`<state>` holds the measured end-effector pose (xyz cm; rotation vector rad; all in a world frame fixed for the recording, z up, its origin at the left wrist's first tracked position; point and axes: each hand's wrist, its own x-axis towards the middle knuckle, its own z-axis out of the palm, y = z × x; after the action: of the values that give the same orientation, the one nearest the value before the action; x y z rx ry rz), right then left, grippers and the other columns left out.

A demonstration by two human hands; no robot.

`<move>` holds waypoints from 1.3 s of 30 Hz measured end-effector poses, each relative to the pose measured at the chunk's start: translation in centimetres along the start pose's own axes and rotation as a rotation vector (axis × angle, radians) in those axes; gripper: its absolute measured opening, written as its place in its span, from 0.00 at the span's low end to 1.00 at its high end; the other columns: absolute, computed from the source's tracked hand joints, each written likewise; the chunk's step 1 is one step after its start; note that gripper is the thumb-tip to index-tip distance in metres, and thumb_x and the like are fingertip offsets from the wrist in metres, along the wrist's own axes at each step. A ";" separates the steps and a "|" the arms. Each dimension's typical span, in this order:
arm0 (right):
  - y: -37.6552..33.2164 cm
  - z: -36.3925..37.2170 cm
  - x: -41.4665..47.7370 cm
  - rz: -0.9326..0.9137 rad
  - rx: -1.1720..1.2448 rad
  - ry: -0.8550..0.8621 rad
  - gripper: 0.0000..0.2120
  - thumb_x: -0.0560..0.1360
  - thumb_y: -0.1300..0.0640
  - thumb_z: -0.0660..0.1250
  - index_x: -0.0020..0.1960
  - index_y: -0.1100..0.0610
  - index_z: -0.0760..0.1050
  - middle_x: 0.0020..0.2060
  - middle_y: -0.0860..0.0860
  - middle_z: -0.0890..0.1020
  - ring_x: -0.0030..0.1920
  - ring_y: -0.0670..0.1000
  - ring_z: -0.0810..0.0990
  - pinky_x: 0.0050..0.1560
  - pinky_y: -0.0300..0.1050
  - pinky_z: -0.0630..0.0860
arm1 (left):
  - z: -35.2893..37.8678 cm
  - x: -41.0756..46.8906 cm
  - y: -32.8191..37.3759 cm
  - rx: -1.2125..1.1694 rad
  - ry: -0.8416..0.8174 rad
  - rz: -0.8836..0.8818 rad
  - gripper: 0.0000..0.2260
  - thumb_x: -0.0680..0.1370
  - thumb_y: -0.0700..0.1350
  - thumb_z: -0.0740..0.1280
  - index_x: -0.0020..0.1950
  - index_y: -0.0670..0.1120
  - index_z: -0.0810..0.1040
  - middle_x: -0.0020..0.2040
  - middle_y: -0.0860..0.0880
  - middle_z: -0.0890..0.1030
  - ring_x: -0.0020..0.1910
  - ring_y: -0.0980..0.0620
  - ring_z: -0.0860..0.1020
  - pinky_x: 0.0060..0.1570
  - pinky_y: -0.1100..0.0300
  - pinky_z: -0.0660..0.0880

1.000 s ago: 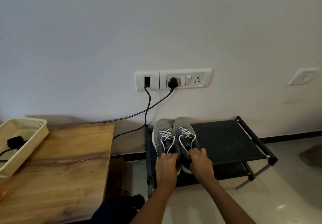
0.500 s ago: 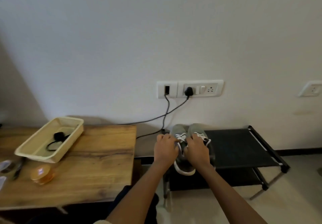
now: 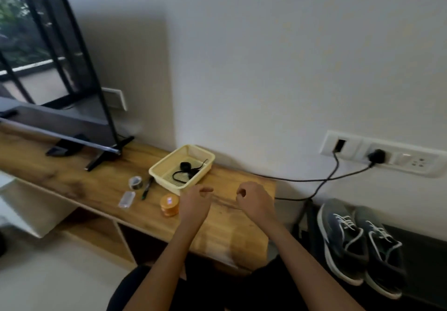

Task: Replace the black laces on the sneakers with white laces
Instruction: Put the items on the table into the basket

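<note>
Both hands off the sneakers (image 3: 358, 245) now: left hand (image 3: 196, 200) and right hand (image 3: 255, 201) hover over wooden table (image 3: 96, 184), fingers loosely curled, empty. Sneakers sit white-laced on black rack (image 3: 423, 243), far right. Orange jar (image 3: 169, 205) label unreadable.

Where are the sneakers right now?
In the head view the sneakers sit side by side at lower right on the black rack, just right of the wooden table and below the wall socket panel.

My left hand (image 3: 195, 203) and right hand (image 3: 255, 201) hover loosely curled over the table (image 3: 96, 184). The sneakers (image 3: 358, 245) sit on the rack (image 3: 425, 245).
</note>
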<state>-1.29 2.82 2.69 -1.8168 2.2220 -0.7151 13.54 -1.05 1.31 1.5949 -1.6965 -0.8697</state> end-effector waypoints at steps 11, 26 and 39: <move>-3.3 9.3 4.5 -0.115 0.002 -0.231 0.08 0.74 0.59 0.62 0.46 0.57 0.80 0.47 0.50 0.81 0.47 0.50 0.78 0.43 0.44 0.75 | -2.3 4.0 -8.2 0.171 0.124 -0.386 0.34 0.72 0.44 0.71 0.73 0.49 0.58 0.70 0.42 0.60 0.67 0.40 0.63 0.63 0.49 0.66; -5.7 14.3 7.6 -0.508 -0.306 -0.361 0.29 0.76 0.58 0.59 0.75 0.50 0.55 0.77 0.46 0.51 0.71 0.57 0.56 0.62 0.52 0.71 | -2.9 6.5 -11.1 0.377 -0.015 -0.380 0.28 0.73 0.53 0.71 0.70 0.54 0.65 0.65 0.48 0.72 0.65 0.45 0.70 0.60 0.51 0.67; -5.7 12.4 8.0 -0.404 0.041 -0.143 0.12 0.75 0.61 0.63 0.56 0.56 0.81 0.44 0.49 0.80 0.51 0.51 0.75 0.49 0.44 0.70 | -4.6 7.3 -10.3 -0.157 0.323 -0.137 0.26 0.68 0.51 0.76 0.62 0.55 0.69 0.55 0.56 0.78 0.56 0.53 0.76 0.55 0.45 0.75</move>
<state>7.17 -8.74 -4.15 -2.2457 1.7571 -0.6629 22.76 -8.98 -4.43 1.6562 -1.2767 -0.7432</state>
